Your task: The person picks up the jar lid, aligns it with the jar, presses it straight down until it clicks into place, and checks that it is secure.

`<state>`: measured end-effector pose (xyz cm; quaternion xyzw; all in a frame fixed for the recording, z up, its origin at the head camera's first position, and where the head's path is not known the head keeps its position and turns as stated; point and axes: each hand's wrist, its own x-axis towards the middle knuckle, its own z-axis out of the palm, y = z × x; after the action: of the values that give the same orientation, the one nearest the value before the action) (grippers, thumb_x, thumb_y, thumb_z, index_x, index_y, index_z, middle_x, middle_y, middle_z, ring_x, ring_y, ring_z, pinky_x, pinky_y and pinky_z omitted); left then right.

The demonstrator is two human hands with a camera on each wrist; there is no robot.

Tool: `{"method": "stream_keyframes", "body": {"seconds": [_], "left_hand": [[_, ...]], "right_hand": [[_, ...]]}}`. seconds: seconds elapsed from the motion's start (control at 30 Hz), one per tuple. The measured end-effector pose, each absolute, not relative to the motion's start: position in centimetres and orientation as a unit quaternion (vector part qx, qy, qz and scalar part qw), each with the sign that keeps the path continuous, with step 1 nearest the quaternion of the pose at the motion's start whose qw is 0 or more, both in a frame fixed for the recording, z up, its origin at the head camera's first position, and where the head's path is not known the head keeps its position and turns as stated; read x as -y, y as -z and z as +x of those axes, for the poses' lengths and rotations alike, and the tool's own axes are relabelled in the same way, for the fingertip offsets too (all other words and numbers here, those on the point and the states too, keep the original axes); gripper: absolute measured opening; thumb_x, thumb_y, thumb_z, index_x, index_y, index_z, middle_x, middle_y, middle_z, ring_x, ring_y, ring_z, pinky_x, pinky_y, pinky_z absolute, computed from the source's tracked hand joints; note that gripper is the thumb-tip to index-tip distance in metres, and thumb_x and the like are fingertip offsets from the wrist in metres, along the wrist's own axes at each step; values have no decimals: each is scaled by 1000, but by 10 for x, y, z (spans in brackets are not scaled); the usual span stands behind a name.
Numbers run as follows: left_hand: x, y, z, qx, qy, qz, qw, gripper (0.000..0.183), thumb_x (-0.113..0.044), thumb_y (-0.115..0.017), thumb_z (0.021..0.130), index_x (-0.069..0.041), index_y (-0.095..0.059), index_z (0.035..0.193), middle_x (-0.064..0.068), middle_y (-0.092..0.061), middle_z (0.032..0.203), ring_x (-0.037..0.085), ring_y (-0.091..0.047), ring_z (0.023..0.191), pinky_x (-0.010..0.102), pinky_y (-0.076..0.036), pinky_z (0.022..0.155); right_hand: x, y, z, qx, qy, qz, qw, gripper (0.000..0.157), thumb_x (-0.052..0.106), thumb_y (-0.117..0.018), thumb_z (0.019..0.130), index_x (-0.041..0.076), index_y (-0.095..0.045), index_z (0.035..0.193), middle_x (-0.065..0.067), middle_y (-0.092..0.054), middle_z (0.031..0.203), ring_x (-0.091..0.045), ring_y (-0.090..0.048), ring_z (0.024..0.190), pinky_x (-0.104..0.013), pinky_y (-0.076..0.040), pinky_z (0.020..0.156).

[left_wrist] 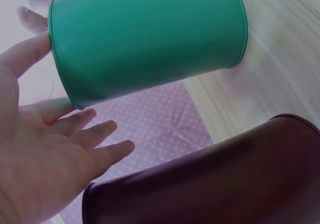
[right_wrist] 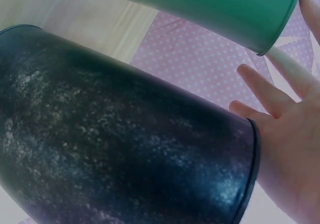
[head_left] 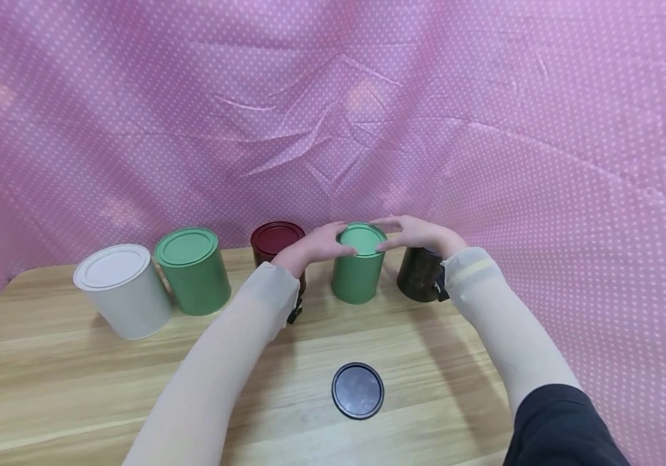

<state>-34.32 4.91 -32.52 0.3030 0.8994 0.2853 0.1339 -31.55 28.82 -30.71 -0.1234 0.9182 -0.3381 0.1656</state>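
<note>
A green can with a pale green lid stands upright toward the back of the table, between my two hands. My left hand is at the left side of its lid, thumb and index finger at the rim. In the left wrist view, the other fingers of the left hand spread out below the green can. From the opposite side my right hand reaches to the lid's edge. Its fingers are extended in the right wrist view, beside a mottled black can.
A dark red can stands left of the middle green one, partly behind my left wrist. Farther left are another green can and a white can. A round black lid lies on the wooden table. Pink dotted cloth hangs behind.
</note>
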Motion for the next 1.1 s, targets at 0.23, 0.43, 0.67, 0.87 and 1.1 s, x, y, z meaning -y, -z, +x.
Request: {"method": "stream_keyframes", "body": {"seconds": [0.23,0.43,0.67,0.87,1.1], "left_hand": [[-49,323,-343,-893,-305,312,109,78,-35,-62,92,-3,-25,152,15,-25,159,30,-23,147,46,-22,119],[-47,321,-341,-892,-303,321,92,76,-39,-60,94,-4,-27,152,15,-23,160,31,-20,148,48,-19,120],[-48,324,-337,-888,-302,332,97,72,-39,-59,95,-5,-29,152,15,-23,159,32,-20,148,48,-20,120],[-44,325,-327,-879,-304,357,83,75,-40,-60,94,-9,-27,153,15,-22,160,33,-21,147,52,-22,119],[-34,331,-319,-872,-310,373,66,76,-41,-62,93,-10,-28,153,15,-23,160,33,-22,147,54,-22,117]], "right_hand": [[-287,304,-309,-914,359,-122,141,74,35,-67,90,23,-30,153,-13,-27,158,-39,-21,146,-65,-16,114],[-286,304,-306,-924,341,-131,118,72,37,-66,91,26,-31,152,-11,-27,159,-37,-25,145,-62,-19,115],[-284,305,-302,-929,321,-150,109,68,36,-64,92,23,-33,152,-8,-26,160,-35,-21,147,-61,-20,115],[-282,307,-293,-942,276,-171,88,72,42,-66,90,23,-33,152,-7,-23,161,-31,-13,150,-63,-16,116],[-281,314,-279,-937,280,-198,69,73,34,-66,92,17,-30,153,-12,-23,161,-32,-6,150,-63,-13,116]]}}
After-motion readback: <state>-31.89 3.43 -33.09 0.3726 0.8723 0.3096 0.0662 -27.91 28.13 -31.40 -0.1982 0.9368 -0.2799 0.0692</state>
